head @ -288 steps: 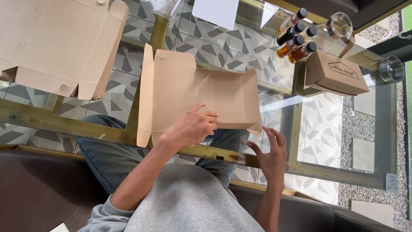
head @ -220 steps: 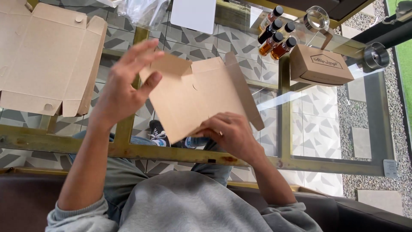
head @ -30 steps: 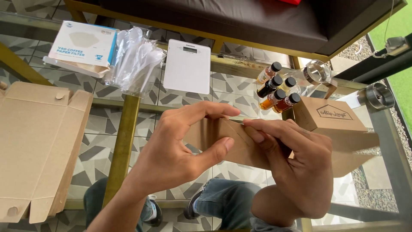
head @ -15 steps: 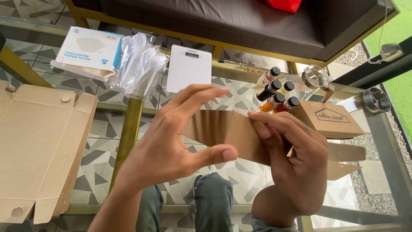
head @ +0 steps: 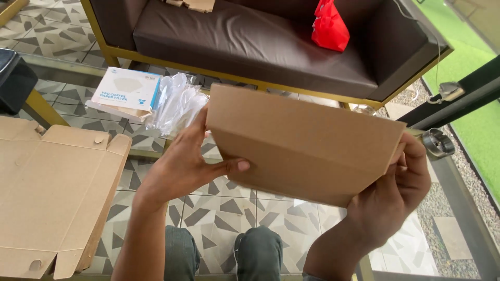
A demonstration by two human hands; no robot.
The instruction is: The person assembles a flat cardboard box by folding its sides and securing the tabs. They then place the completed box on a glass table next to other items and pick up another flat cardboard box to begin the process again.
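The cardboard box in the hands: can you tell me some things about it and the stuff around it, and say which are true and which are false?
1. Both hands hold the brown cardboard box up in the air. True.
2. The left hand grips the box's left side, thumb on its front. True.
3. The right hand is resting on the sofa. False: it holds the box's right end.
4. A red bag lies on the dark sofa. True.
5. The flat cardboard sheet at the left is folded into a closed box. False: it lies unfolded.

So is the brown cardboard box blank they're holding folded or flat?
Folded: the brown cardboard box blank shows a creased edge between two panels, both hands gripping its ends.
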